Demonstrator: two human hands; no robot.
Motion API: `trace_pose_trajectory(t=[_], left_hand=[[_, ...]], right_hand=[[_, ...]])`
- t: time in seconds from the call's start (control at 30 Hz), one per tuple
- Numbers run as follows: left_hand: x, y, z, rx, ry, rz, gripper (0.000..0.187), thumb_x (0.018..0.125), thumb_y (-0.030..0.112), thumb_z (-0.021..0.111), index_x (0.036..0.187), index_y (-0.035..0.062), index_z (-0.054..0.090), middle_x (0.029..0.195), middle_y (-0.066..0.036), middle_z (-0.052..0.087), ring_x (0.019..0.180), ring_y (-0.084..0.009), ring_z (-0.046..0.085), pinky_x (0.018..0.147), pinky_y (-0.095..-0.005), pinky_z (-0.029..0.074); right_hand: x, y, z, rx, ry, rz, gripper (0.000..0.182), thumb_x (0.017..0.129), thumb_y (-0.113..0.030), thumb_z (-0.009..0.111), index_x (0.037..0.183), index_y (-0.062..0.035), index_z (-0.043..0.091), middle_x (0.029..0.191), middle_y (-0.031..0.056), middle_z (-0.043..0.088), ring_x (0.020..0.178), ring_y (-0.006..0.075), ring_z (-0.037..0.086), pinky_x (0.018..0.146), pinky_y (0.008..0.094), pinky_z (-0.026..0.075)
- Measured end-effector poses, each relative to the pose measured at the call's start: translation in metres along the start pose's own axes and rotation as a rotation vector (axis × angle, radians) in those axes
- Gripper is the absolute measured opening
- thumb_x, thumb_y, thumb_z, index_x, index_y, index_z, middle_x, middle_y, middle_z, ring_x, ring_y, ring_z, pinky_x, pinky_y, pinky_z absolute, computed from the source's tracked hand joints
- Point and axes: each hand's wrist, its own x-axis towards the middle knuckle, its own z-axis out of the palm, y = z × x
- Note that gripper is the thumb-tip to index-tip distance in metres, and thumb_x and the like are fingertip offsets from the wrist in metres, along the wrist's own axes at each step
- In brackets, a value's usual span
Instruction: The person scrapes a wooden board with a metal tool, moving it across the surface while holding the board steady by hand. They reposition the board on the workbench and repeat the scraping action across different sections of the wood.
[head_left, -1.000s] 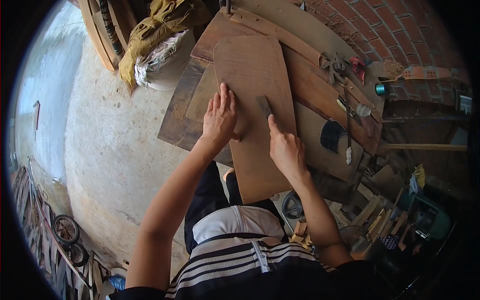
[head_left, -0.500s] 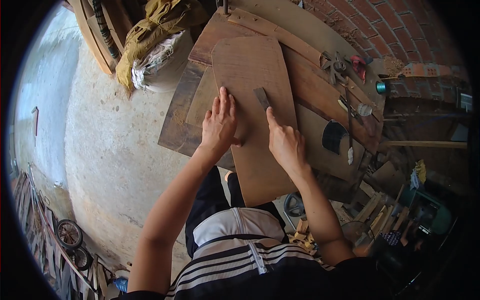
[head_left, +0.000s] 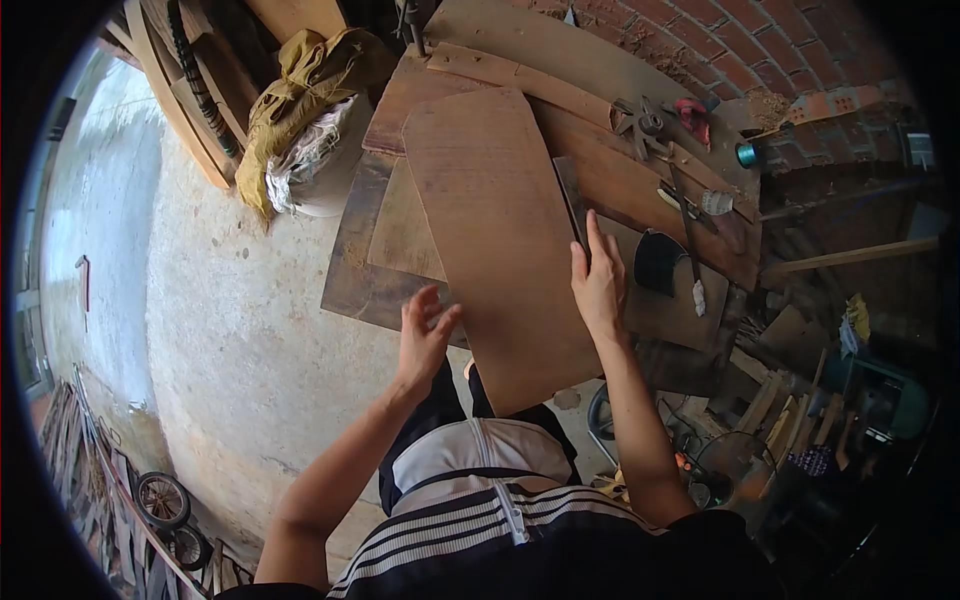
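Note:
A long brown wooden board [head_left: 490, 230] with a tapered far end lies across the work table in front of me. My right hand [head_left: 602, 285] is at the board's right edge, closed on a dark flat bar [head_left: 570, 195] that stands on its narrow side along that edge. The bar's near end is hidden in my grip, and its exact kind is not clear. Near the board's left edge, my left hand [head_left: 428, 325] has loosely bent fingers held apart, with nothing in them. Whether its fingertips touch the edge is not clear.
On the table's right side are a dark curved sheet [head_left: 660, 262], a thin rod [head_left: 688, 225], a star-shaped metal part [head_left: 640, 125] and a teal spool [head_left: 746, 154]. A yellow sack [head_left: 290, 110] stands at the left. Wood scraps [head_left: 780, 410] and a brick wall [head_left: 740, 50] are at the right.
My right hand has moved right, taking the dark bar from the board's face to its right edge. My left hand has come off the board's face and drawn back towards me.

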Motion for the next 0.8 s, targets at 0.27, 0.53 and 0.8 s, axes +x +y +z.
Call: trace_pose_trajectory(t=[0.27,0.53,0.8], left_hand=[[-0.043,0.016,0.059,-0.038,-0.256,-0.166,0.052,0.093,0.029,0.069,0.131,-0.0028,0.054,0.117,-0.011,0.064,0.113,-0.0215,0.059,0.096,-0.0350,0.047],[-0.009,0.002,0.118,-0.047,-0.333,-0.125,0.053,0.095,0.031,0.067,0.133,-0.0039,0.054,0.129,-0.014,0.061,0.120,-0.0232,0.057,0.102,-0.0367,0.046],[0.006,0.019,0.055,0.250,0.197,0.364,0.085,0.090,0.034,0.074,0.151,-0.0048,0.029,0.147,-0.028,0.036,0.136,-0.0406,0.041,0.110,-0.0459,0.039]], right_hand=[[-0.018,0.027,0.009,0.165,-0.026,0.043,0.050,0.096,-0.017,0.061,0.142,0.0004,0.050,0.120,0.0295,0.065,0.107,0.0450,0.064,0.091,0.0463,0.053],[0.056,0.071,0.038,0.096,0.074,-0.161,0.046,0.095,-0.015,0.062,0.137,0.0001,0.054,0.104,0.0254,0.065,0.095,0.0440,0.064,0.083,0.0492,0.053],[-0.038,0.072,-0.021,0.194,-0.053,-0.222,0.045,0.099,-0.019,0.058,0.141,-0.0027,0.051,0.100,0.0214,0.064,0.091,0.0406,0.066,0.076,0.0451,0.055]])
